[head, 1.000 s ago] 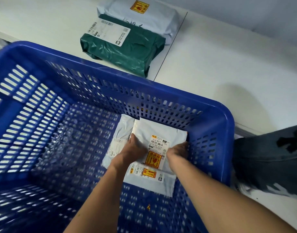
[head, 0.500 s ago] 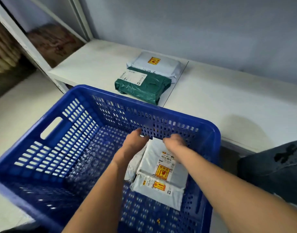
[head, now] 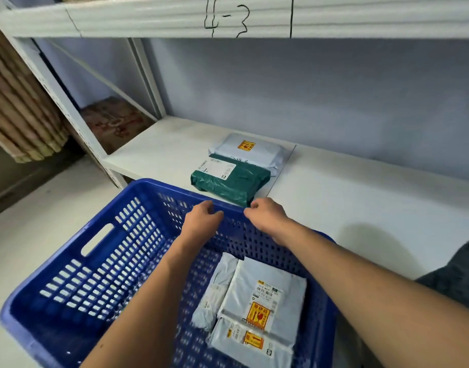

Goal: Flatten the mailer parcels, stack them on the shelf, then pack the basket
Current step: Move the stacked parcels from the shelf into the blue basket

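Basket (head: 100,264) holds three grey mailers (head: 265,290) along its right wall.

Slotted basket (head: 100,274) is showing blue, its mailers (head: 257,282) pale grey with yellow-and-red stickers (head: 259,316); green mailer (head: 228,184) is lying on white shelf (head: 360,197).
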